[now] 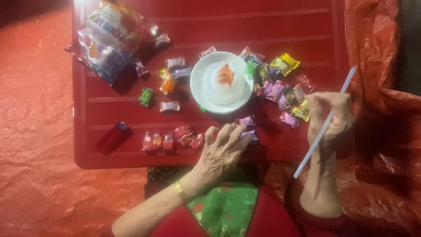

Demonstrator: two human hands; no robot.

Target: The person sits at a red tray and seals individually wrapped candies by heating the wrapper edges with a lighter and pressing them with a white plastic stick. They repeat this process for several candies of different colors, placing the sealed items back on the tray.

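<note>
My left hand rests on the front of a red slatted table, fingers spread, fingertips touching two purple wrapped candies. My right hand is closed around a thin white stick that slants from upper right to lower left. A white round dish sits mid-table with an orange candy inside it. Several wrapped candies in purple, yellow and green lie to the right of the dish.
An opened candy bag lies at the table's far left. A red lighter and a row of red candies sit near the front edge. More candies are scattered left of the dish. Red plastic sheeting surrounds the table.
</note>
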